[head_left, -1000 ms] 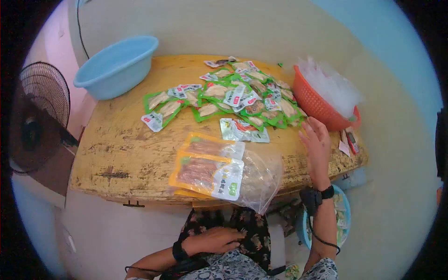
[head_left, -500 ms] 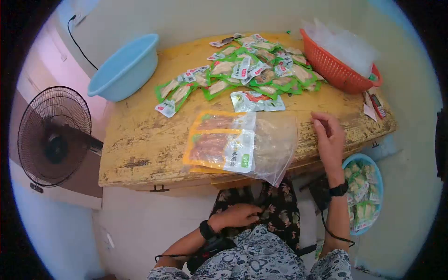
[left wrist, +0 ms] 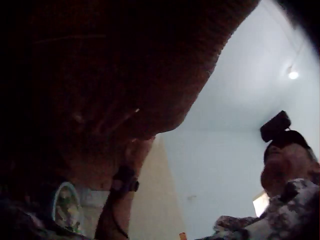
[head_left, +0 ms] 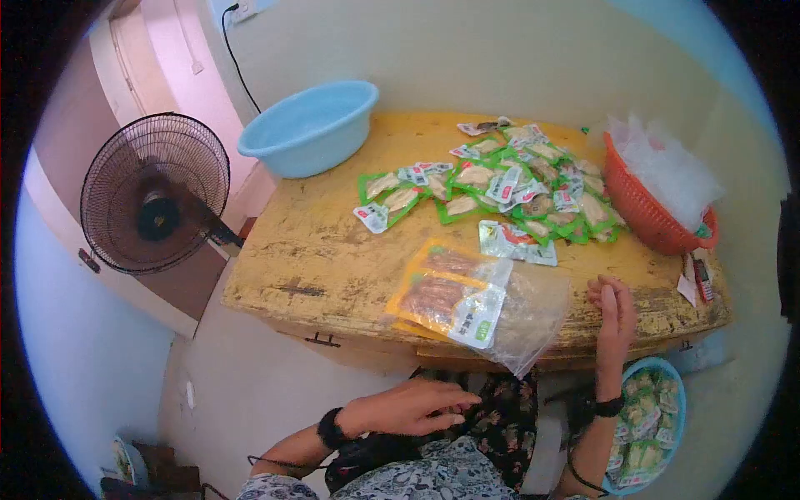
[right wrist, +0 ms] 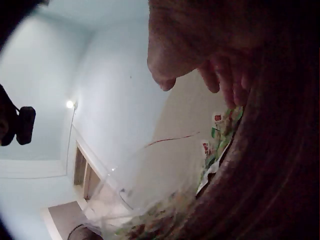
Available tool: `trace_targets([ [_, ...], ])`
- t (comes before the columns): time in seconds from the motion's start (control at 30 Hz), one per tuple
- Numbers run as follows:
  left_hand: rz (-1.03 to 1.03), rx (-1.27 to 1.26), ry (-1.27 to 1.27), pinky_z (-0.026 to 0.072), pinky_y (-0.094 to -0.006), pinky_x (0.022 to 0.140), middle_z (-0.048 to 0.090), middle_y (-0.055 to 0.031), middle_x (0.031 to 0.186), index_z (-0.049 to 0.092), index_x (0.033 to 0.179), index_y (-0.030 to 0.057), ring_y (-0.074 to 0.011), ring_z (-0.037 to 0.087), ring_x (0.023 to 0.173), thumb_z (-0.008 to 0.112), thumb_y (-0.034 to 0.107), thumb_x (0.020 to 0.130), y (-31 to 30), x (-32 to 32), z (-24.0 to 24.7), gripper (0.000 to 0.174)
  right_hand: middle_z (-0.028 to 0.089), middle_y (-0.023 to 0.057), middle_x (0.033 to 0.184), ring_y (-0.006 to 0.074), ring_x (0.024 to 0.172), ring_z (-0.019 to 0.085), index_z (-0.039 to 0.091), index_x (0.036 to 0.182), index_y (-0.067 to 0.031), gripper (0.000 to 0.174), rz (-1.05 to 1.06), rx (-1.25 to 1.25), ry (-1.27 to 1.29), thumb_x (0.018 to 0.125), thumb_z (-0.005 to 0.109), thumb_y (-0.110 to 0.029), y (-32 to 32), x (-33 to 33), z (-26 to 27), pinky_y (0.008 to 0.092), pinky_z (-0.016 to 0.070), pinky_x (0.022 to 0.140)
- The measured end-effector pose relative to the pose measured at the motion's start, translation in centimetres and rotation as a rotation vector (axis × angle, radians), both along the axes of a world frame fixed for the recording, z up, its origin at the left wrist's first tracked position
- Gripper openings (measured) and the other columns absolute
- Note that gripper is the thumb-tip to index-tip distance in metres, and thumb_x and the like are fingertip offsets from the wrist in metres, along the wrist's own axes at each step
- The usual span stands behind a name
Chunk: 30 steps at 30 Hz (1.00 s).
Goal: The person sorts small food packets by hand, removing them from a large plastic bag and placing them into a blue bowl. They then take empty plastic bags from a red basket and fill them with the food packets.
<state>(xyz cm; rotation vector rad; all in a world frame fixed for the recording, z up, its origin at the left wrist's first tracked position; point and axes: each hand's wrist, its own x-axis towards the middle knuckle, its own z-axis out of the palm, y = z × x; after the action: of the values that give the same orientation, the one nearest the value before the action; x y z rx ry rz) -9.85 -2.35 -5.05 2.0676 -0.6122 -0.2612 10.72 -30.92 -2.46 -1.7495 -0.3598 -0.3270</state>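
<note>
In the head view the left hand (head_left: pixel 414 406) rests on the person's lap, fingers loosely bent with nothing held. The right hand (head_left: pixel 615 318) lies at the front right of the worn yellow table (head_left: pixel 275 250), its fingers relaxed and empty. Left of it is a clear plastic bag (head_left: pixel 533 312), partly beside orange-edged packets (head_left: pixel 446 292) of brown food. A white packet (head_left: pixel 517 242) lies behind them, in front of a spread pile of green-edged packets (head_left: pixel 475 177). The right wrist view shows the right hand (right wrist: pixel 200 45) with loosely bent fingers; the left wrist view is mostly dark.
A blue basin (head_left: pixel 312 129) stands at the table's back left, and a red basket (head_left: pixel 654 200) of clear bags at the right. Beside the basket lies a small red-and-black device (head_left: pixel 704 281). A black fan (head_left: pixel 156 193) stands left. Below right, another blue basin (head_left: pixel 683 417) holds packets.
The head view has shifted, bringing more of the fan and floor into sight. The right hand has drawn back from near the basket toward the table's front edge. The left hand stays on the lap.
</note>
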Motion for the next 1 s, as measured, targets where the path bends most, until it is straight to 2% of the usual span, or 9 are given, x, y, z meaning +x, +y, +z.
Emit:
trace_targets([
  [0.03,0.019,-0.058,-0.008,0.0546,-0.0432,0.087,0.072,-0.0139,0.112,0.062,0.136,0.0071,-0.0342,0.068,0.101,0.064,0.026,0.101,0.1,-0.2,2.6,0.040,0.070,0.0082,0.113,0.0165,0.101,0.065,0.063,0.125,-0.0008,0.033,0.031,-0.018,0.022,0.106,0.052,-0.025,0.0,0.4,0.1,0.0317,0.0488,0.095],
  [0.13,0.254,-0.078,-0.493,0.0554,-0.0432,0.086,0.072,-0.0110,0.112,0.060,0.139,0.0078,-0.0348,0.068,0.099,0.072,0.022,0.095,0.8,-0.4,6.3,0.048,0.068,0.0119,0.117,0.0213,0.103,0.066,0.060,0.133,-0.0035,0.043,0.108,-0.067,0.071,0.106,0.047,-0.034,-0.1,0.9,0.9,0.0361,0.0489,0.099],
  [0.23,0.549,0.094,-0.816,0.0520,-0.0481,0.098,0.069,-0.0122,0.120,0.060,0.139,0.0083,-0.0379,0.064,0.115,0.076,0.025,0.090,1.9,0.7,7.4,0.054,0.067,0.0137,0.122,0.0223,0.105,0.066,0.051,0.145,-0.0048,0.052,0.163,-0.071,0.095,0.105,0.047,-0.039,1.4,0.1,2.2,0.0361,0.0482,0.100],
  [0.33,0.591,0.381,-0.854,0.0405,-0.0537,0.113,0.063,-0.0133,0.134,0.059,0.140,0.0091,-0.0406,0.052,0.134,0.077,0.029,0.088,1.4,2.6,9.8,0.059,0.068,0.0159,0.122,0.0227,0.104,0.066,0.045,0.150,-0.0055,0.057,0.200,-0.078,0.120,0.102,0.056,-0.036,2.6,-0.1,2.7,0.0368,0.0483,0.100],
  [0.43,0.473,0.477,-0.731,0.0274,-0.0563,0.122,0.054,-0.0139,0.147,0.055,0.144,0.0090,-0.0376,0.040,0.146,0.077,0.033,0.088,0.9,3.6,8.1,0.065,0.069,0.0150,0.116,0.0208,0.099,0.066,0.047,0.149,-0.0058,0.058,0.187,-0.197,0.128,0.097,0.065,-0.025,3.8,-0.2,3.1,0.0370,0.0508,0.096],
  [0.6,0.394,0.483,-0.681,0.0258,-0.0575,0.122,0.052,-0.0131,0.150,0.052,0.147,0.0096,-0.0359,0.043,0.145,0.076,0.037,0.090,1.7,4.0,6.9,0.068,0.069,0.0062,0.094,0.0131,0.084,0.065,0.058,0.136,-0.0045,0.049,0.360,-0.211,0.279,0.089,0.072,-0.008,4.2,1.3,4.0,0.0300,0.0538,0.078],
  [0.7,0.421,0.351,-0.676,0.0256,-0.0576,0.123,0.052,-0.0131,0.150,0.051,0.148,0.0096,-0.0356,0.043,0.145,0.075,0.039,0.090,2.3,4.1,7.4,0.069,0.067,0.0021,0.085,0.0095,0.074,0.062,0.062,0.127,-0.0041,0.039,0.287,-0.118,0.091,0.089,0.070,-0.003,5.2,2.4,3.5,0.0251,0.0506,0.068],
  [0.8,0.427,0.366,-0.728,0.0262,-0.0572,0.122,0.052,-0.0132,0.150,0.049,0.149,0.0092,-0.0357,0.043,0.145,0.075,0.042,0.089,2.4,4.6,8.3,0.073,0.067,0.0004,0.085,0.0081,0.071,0.060,0.063,0.127,-0.0042,0.038,0.228,-0.059,0.225,0.089,0.068,-0.003,5.9,1.9,5.4,0.0239,0.0485,0.064],
  [1.0,0.366,0.319,-0.684,0.0278,-0.0570,0.122,0.051,-0.0154,0.151,0.046,0.152,0.0080,-0.0368,0.043,0.145,0.078,0.045,0.087,1.1,4.7,7.9,0.081,0.066,-0.0010,0.084,0.0071,0.072,0.059,0.062,0.129,-0.0030,0.038,0.190,-0.040,0.164,0.091,0.068,-0.004,6.7,2.1,6.2,0.0233,0.0479,0.066],
])
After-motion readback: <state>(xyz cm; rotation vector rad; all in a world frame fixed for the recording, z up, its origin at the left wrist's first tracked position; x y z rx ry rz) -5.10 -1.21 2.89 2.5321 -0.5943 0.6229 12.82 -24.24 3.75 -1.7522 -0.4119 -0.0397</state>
